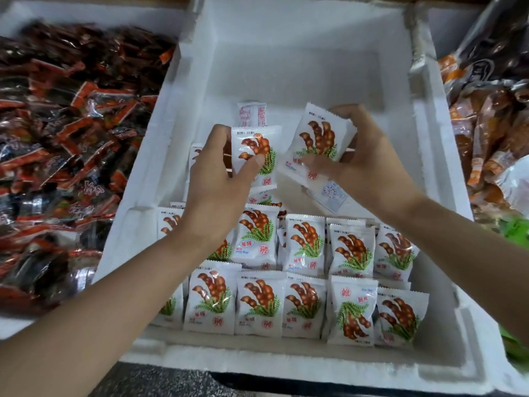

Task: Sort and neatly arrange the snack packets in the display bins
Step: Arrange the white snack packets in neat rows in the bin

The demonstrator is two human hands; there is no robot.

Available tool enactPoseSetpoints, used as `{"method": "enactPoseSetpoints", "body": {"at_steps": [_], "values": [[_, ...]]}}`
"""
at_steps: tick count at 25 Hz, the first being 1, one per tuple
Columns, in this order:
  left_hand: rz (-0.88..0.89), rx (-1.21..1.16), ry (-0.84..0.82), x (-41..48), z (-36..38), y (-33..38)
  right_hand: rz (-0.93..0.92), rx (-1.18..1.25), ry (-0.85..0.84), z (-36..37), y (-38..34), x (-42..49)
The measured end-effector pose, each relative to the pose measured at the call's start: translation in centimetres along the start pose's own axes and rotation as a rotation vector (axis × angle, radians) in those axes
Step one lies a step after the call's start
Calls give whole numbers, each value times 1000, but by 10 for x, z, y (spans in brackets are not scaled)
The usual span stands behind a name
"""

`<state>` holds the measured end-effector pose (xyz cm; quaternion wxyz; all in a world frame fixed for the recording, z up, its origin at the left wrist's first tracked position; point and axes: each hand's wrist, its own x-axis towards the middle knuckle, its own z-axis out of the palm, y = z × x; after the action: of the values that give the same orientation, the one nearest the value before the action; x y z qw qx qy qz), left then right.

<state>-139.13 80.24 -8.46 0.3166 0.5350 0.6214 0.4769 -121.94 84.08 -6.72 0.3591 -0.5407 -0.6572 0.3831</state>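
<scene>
- Left hand (220, 179): thumb and fingers pinch one tamarind packet (254, 156), upright above the middle of the white foam bin (429, 156).
- Right hand (369, 164): fingers curl over a tilted packet (320, 138). A lower packet (326, 193) lies just beneath it; whether it is gripped cannot be told.
- Risk: the lower packet may slip out and land face-down. A careless placement could topple the leaning rows.
- Count, tamarind: two clearly held; one back-facing packet (252, 113) stands farther in. The near row (260, 305) has six, including one inverted packet (352, 310). The second row (305, 245) has at least five, others hidden by the left arm.
- Left: red-and-dark packets (71, 124), too many to count.
- Right: orange-brown packets (492, 133), likewise.
</scene>
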Motion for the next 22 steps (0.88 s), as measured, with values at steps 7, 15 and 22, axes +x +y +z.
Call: {"method": "enactPoseSetpoints", "body": {"at_steps": [7,15,22], "values": [[32,4,-72,-49,-6,-2,-4,-123,-118,-7,13,-69],[-37,12,-75,-69,-8,-2,-67,-534,-435,11,39,-110],[-70,13,-75,-78,-10,-7,-102,-524,-394,18,41,-112]]}}
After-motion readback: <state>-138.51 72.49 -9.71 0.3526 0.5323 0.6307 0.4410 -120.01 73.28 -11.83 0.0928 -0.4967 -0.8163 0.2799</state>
